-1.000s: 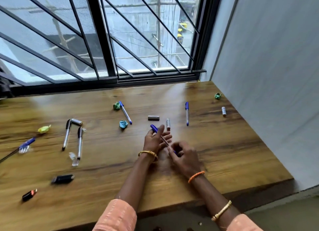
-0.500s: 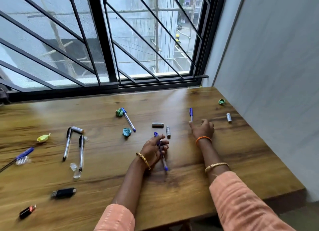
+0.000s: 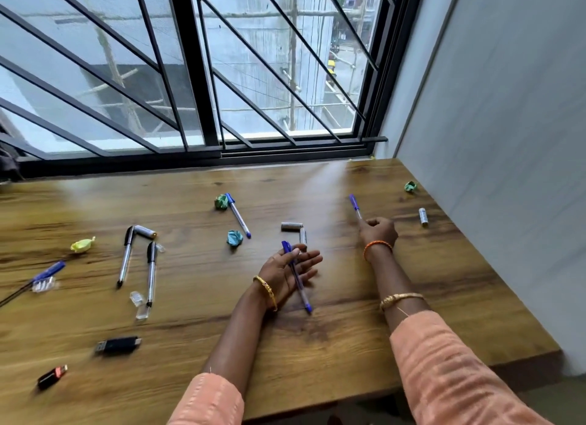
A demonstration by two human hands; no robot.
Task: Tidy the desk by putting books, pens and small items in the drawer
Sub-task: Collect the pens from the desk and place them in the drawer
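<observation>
Well, the wooden desk (image 3: 428, 282) under the barred window is strewn with small things. Six pens show: one blue pen (image 3: 296, 277) lies across the left hand (image 3: 287, 270), palm up at the desk's middle, thumb pressing it against loosely spread fingers; a second blue pen (image 3: 354, 204) lies further back, its near end pinched in the curled fingers of the right hand (image 3: 379, 231). A third blue-capped pen (image 3: 237, 214) sits left of centre, two black-capped pens (image 3: 126, 256) lie side by side further left, and another blue one (image 3: 47, 271) is near the left edge. Four batteries: two (image 3: 291, 226) touching just beyond the left hand, one (image 3: 145, 231) by the black-capped pens, one (image 3: 423, 217) near the wall. Four crumpled wrappers (image 3: 234, 236) are scattered about, and two USB sticks (image 3: 117, 345) rest at front left.
</observation>
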